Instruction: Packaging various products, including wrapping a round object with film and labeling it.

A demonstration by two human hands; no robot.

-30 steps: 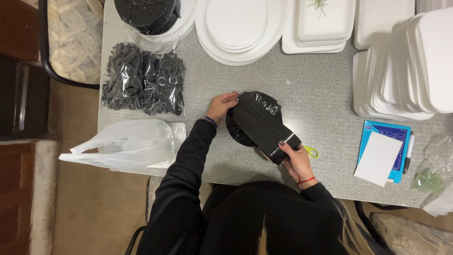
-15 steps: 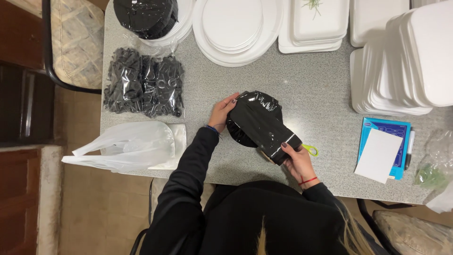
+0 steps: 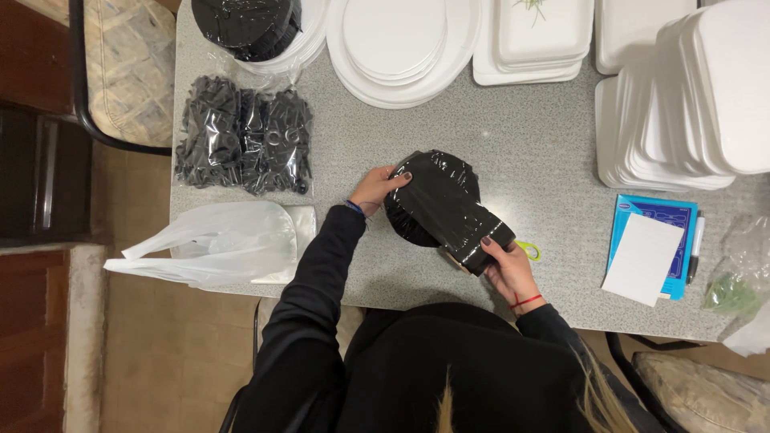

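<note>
Left hand (image 3: 377, 188): clamped on the far-left end of the black wrapped stack (image 3: 445, 208).
Right hand (image 3: 507, 269): clamped on its near end.
Left of it: bagged black pieces (image 3: 245, 136), white plastic bag (image 3: 216, 240).
Right: blue booklet (image 3: 654, 252) on the worktop (image 3: 529, 152).

A glossy black pack (image 3: 443, 207) of stacked round pieces, wrapped tight in clear film, lies tipped over on the speckled grey table, near its front edge. It runs slantwise, from a wide round end at the upper left down to a narrower, squared-off end at the lower right. The film catches the light in creases along the top. The left hand (image 3: 377, 188) presses against the round end, and the right hand (image 3: 507, 269) grips the squared end from underneath, fingertips on the wrap.
</note>
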